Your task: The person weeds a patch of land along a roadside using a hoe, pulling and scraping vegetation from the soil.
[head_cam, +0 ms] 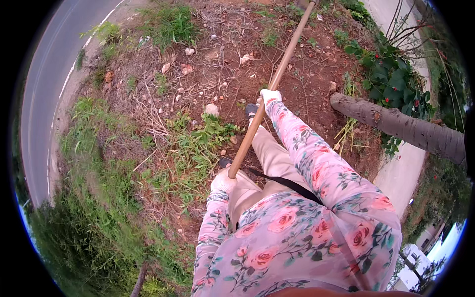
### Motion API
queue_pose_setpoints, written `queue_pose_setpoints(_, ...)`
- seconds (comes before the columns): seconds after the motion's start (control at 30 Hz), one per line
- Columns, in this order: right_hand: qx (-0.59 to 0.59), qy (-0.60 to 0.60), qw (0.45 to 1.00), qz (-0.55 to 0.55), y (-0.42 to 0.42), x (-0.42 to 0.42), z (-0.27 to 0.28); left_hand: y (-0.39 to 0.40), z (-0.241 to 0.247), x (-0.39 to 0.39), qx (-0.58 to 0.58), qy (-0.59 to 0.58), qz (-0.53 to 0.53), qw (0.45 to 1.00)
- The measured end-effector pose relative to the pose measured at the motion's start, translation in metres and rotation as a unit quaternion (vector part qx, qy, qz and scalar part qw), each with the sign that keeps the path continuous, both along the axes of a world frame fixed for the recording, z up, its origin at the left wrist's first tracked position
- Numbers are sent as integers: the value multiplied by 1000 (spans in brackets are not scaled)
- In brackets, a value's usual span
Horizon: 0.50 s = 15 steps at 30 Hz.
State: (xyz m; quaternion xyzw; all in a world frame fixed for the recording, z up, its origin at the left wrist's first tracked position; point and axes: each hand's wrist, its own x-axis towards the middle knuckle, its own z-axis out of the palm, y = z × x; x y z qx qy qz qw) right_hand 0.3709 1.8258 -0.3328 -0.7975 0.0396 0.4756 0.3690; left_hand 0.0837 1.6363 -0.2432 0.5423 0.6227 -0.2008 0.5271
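A long wooden tool handle slants from my lap up to the top edge of the view. Its metal head is mostly cut off there, so its kind is unclear. Near the handle's lower end, my left hand grips it in a white glove. Farther up the shaft my right hand, also white-gloved, is closed around the wood. Beneath the handle lies reddish-brown soil with dry stems and scattered stones. Floral fabric covers both of my sleeves.
A tree trunk stands to the right, beside a leafy plant with red flowers. Green weeds grow by my feet. A pale stone lies ahead. A paved road curves along the left; a concrete path runs at right.
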Motion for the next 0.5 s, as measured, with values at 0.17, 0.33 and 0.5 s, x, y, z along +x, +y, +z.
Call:
queue_pose_setpoints(0.17,80,-41,996,-19,102,108,16,127,14,138,62,-100,33,993)
queue_pose_setpoints(0.33,23,-57,998,34,122,130,-34,133,-20,172,16,-59,53,997)
queue_pose_setpoints(0.5,-223,73,961,143,-72,3,-165,-11,-9,77,-110,54,25,992)
